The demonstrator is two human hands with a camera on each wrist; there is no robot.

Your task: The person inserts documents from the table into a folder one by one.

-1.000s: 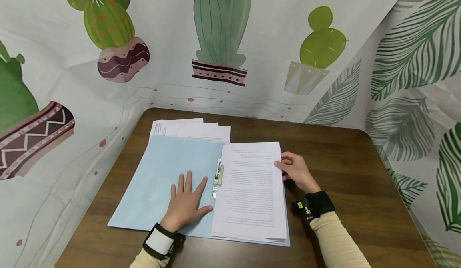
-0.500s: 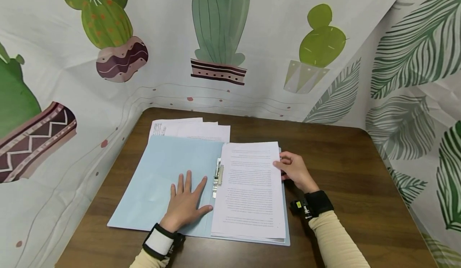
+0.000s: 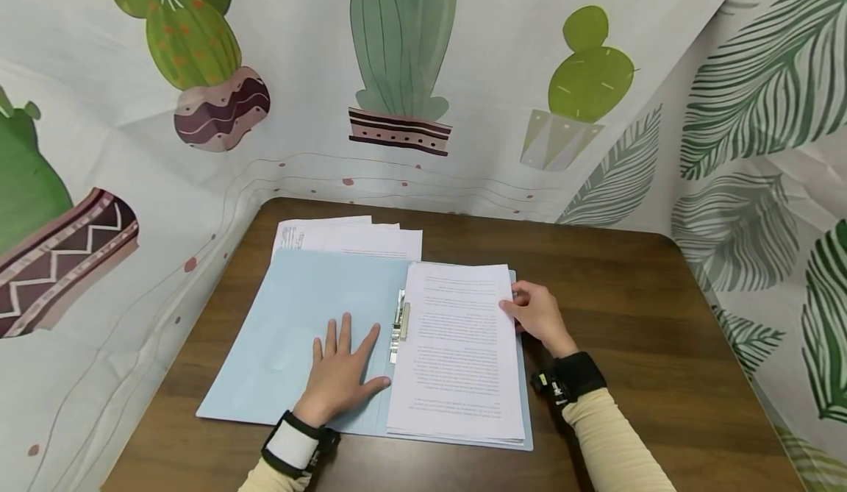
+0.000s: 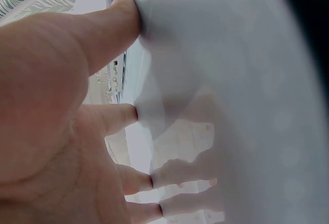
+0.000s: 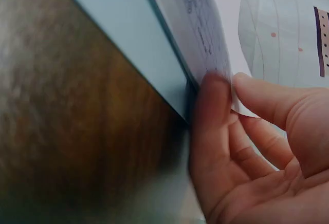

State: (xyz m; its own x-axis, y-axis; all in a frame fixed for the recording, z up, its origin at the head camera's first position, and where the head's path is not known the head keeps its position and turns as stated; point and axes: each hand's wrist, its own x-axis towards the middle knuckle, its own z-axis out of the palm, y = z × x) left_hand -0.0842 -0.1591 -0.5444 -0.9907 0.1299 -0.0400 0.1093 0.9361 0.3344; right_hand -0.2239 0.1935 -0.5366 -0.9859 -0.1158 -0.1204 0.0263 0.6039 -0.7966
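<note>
A light blue folder (image 3: 298, 293) lies spread open on the table, with a metal clip (image 3: 400, 326) along its spine. On its right side sits a stack of printed paper sheets (image 3: 456, 359). My left hand (image 3: 344, 378) rests on the folder's bare left cover, fingers straight and spread; in the left wrist view its fingertips touch the smooth cover. At the right edge of the stack, my right hand (image 3: 539, 315) pinches sheets between thumb and fingers. The right wrist view shows the pinched sheets (image 5: 200, 34) raised from the blue cover; how many cannot be told.
Behind the folder, several loose white papers (image 3: 357, 238) stick out from under its upper left edge. Brown wooden table (image 3: 629, 315) surface extends to the right. A cloth backdrop (image 3: 496, 73) with cactus and leaf prints hangs behind and beside the table.
The right hand has shifted slightly left, and the upper right edge of the pinched sheets has moved left with it, showing more blue cover. The left hand stays where it was.
</note>
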